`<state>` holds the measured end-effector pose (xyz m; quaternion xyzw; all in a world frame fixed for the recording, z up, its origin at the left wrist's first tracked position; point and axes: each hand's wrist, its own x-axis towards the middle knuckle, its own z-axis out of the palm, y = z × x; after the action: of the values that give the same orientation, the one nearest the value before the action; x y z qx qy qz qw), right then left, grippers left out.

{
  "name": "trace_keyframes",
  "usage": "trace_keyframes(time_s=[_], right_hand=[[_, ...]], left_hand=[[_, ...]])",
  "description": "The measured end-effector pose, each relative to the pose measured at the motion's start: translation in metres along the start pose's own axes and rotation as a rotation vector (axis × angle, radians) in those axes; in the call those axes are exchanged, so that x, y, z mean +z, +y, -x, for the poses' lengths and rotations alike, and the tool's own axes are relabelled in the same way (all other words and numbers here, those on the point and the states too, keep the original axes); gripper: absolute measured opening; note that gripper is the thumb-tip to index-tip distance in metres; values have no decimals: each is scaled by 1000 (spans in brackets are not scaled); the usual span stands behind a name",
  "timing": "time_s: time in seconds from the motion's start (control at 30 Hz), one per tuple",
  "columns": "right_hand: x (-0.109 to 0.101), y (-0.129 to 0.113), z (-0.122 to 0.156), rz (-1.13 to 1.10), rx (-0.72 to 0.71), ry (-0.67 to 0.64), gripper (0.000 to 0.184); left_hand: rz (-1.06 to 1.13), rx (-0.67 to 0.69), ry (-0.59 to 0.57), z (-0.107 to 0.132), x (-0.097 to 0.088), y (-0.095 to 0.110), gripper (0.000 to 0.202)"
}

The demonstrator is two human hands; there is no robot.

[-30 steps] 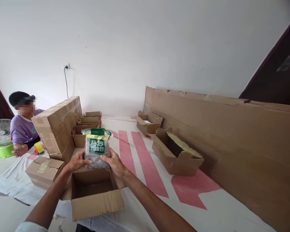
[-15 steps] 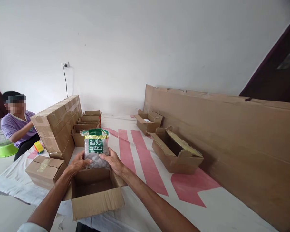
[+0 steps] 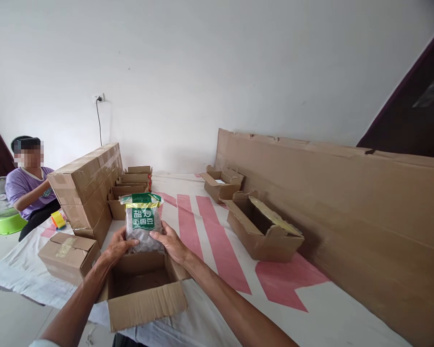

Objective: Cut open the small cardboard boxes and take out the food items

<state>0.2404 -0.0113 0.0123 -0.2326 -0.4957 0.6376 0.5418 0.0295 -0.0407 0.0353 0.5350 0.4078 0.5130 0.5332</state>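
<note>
Upright between my two hands is a clear plastic bag of beans (image 3: 144, 237) with a green and gold top and white Chinese lettering. My left hand (image 3: 118, 246) grips its lower left side, thumb across the front. On the lower right side, my right hand (image 3: 170, 241) presses its thumb against the bag, the other fingers behind. Right below stands an open cardboard box (image 3: 146, 308), its near flap folded out toward me. The bag is held over the box's far edge, and the visible part of the box floor is bare.
Left of my arm lies a closed carton (image 3: 67, 255), with yellow tape (image 3: 58, 220) behind it. Stacked cartons (image 3: 88, 183) and open boxes (image 3: 130, 190) stand beyond. Two open boxes (image 3: 264, 231) (image 3: 222, 182) line a tall cardboard sheet (image 3: 329, 202). A person (image 3: 31, 185) sits at far left.
Both hands keep hold of the bag, which has barely shifted and tips slightly. At the left, the seated person has moved a little to the right in view.
</note>
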Motion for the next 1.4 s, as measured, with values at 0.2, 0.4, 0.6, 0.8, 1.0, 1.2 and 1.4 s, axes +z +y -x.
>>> trace_keyframes(time_s=[0.2, 0.4, 0.6, 0.8, 1.0, 1.2, 1.4], right_hand=[[8, -22, 11, 34, -89, -52, 51], [14, -38, 22, 48, -140, -86, 47], [13, -39, 25, 76, -146, -102, 43], [12, -39, 22, 54, -123, -122, 54], [11, -35, 9, 38, -126, -148, 54], [1, -17, -19, 50, -71, -132, 57], [-9, 3, -38, 60, -55, -111, 56]], left_hand=[[10, 76, 20, 9, 8, 16, 61], [-26, 138, 21, 20, 15, 28, 57], [-52, 160, 31, 24, 15, 29, 57], [-46, 171, 36, 24, 12, 31, 56], [-31, 195, 72, 9, 2, 32, 56], [24, 135, 77, -14, -6, 32, 58], [13, 114, 53, -28, -13, 27, 59]])
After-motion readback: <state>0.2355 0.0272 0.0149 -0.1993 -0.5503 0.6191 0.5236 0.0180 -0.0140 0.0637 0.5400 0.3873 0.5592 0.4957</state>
